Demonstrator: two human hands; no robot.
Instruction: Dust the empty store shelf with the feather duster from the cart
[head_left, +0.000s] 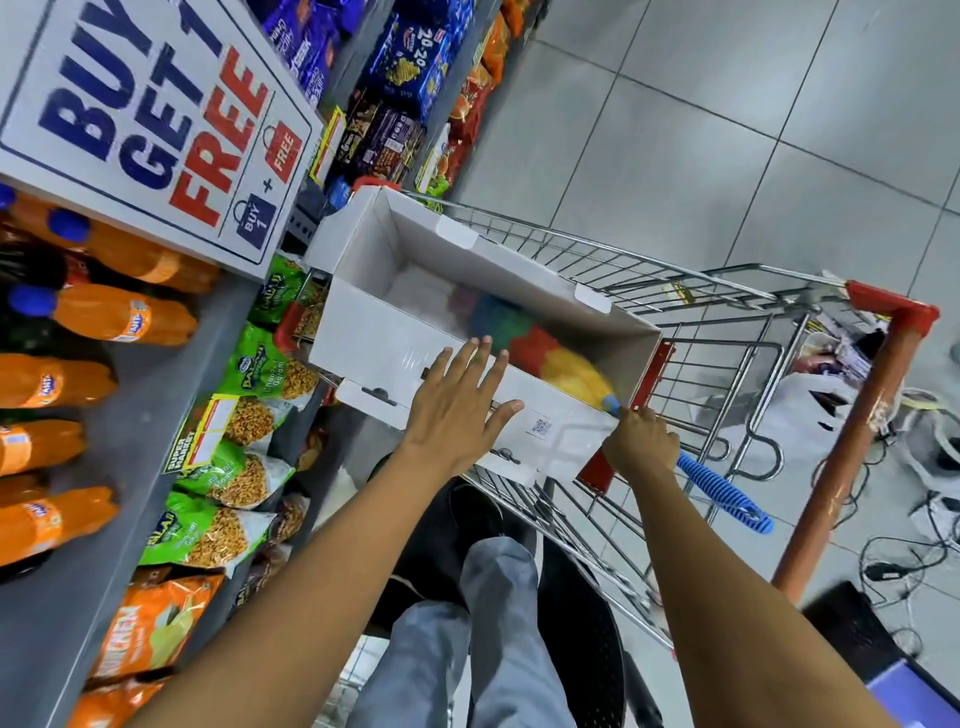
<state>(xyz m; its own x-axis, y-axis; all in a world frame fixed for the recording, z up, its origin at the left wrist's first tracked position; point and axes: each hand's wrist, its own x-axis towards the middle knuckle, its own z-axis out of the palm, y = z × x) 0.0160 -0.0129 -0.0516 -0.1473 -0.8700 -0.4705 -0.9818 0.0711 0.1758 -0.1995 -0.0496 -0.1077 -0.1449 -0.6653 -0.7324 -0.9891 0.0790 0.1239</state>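
Feather duster (550, 358): lies in the white cardboard box (363, 332) that sits in the wire cart (727, 332), its rainbow head blurred and resting low against the box's far wall, towards 12 o'clock of the hands; the blue ribbed handle (722, 491) sticks out over the box's near corner towards 4 o'clock, probably left that way so it can be reached without digging inside.

Right hand (641, 439): the grip is clamped round the handle just behind the head, at the box's near right corner; I judge this the lift-out step, the hold taken close to the head for control.

Left hand (460, 408): grip apart, fingers spread flat on the near wall of the box, at 9 o'clock of the right hand; likely steadying the light box so it does not shift as the duster comes free.

Shelves (78, 597): at 9 o'clock of the cart, loaded with orange soda bottles (114, 314) and green snack bags (228, 473) below a buy-one-get-one sign (156, 104); no empty shelf shows in this view.

Progress: early, dusting not yet begun.

Risk: the head could snag the box rim and tip the box.
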